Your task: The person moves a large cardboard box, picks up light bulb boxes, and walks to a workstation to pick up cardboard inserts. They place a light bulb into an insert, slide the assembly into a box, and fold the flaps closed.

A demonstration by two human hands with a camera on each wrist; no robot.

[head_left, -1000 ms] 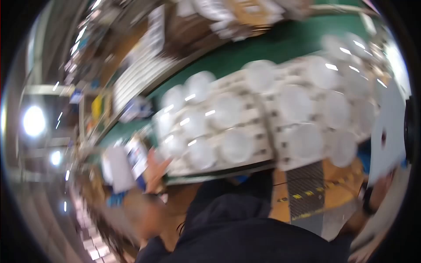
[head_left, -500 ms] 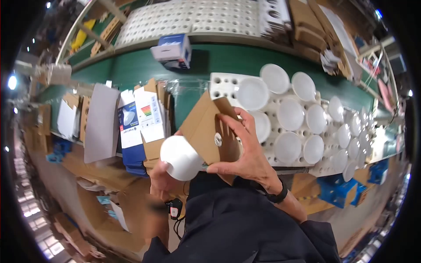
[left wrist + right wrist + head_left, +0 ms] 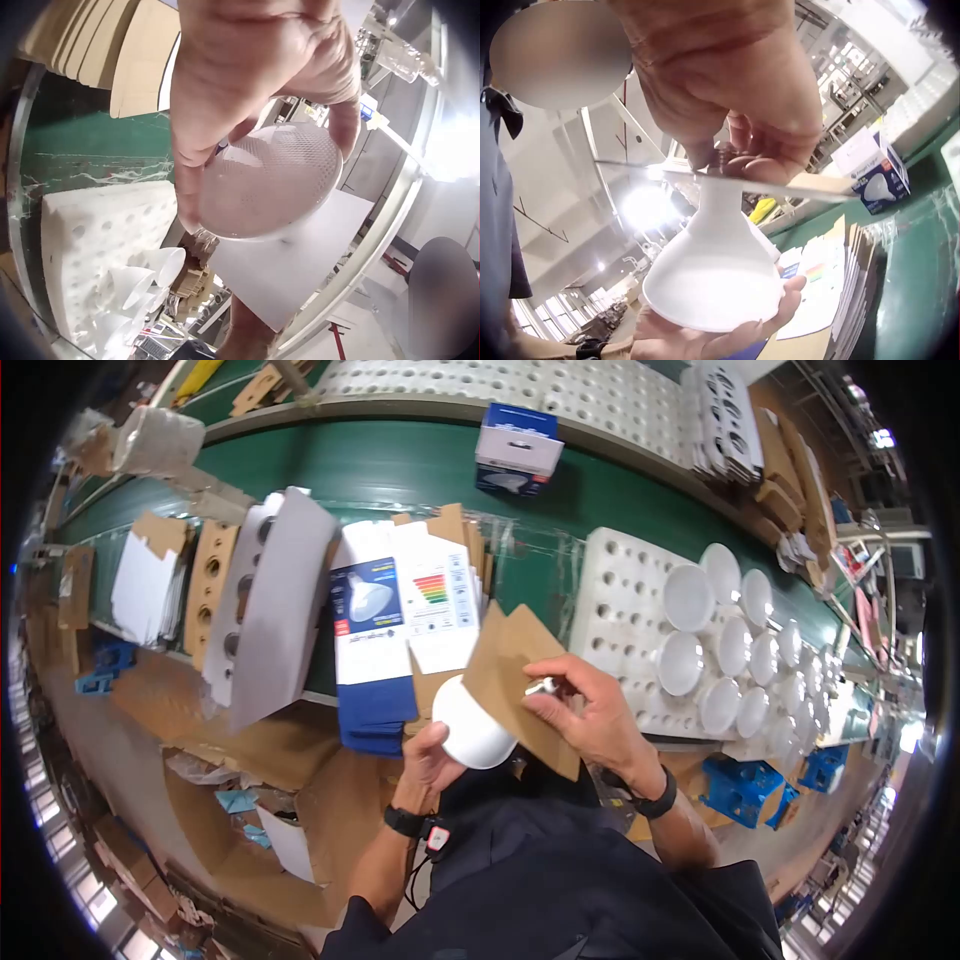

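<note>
A white reflector light bulb (image 3: 476,728) is held between both hands in front of the body. My left hand (image 3: 428,762) grips its wide bowl; in the left wrist view the textured lens (image 3: 274,184) sits between thumb and fingers. A folded brown cardboard insert (image 3: 505,665) lies over the bulb's neck, and the metal screw base (image 3: 542,686) pokes out through it. With thumb and fingers my right hand (image 3: 605,725) pinches that base. In the right wrist view the insert's edge (image 3: 780,189) crosses the neck right beneath the right fingertips.
Flat printed cartons (image 3: 370,650) stand at the bench's front, beside grey and brown sheets (image 3: 285,590). A foam tray (image 3: 612,595) holds several white bulbs (image 3: 680,663) on the right. One assembled blue-and-white box (image 3: 518,450) stands on the green bench (image 3: 400,470), before a shelf of foam trays.
A second ago the hands were apart and blurred. Bulb and insert then came together; the right fingers shifted from the insert to the screw base. The head view swung left.
</note>
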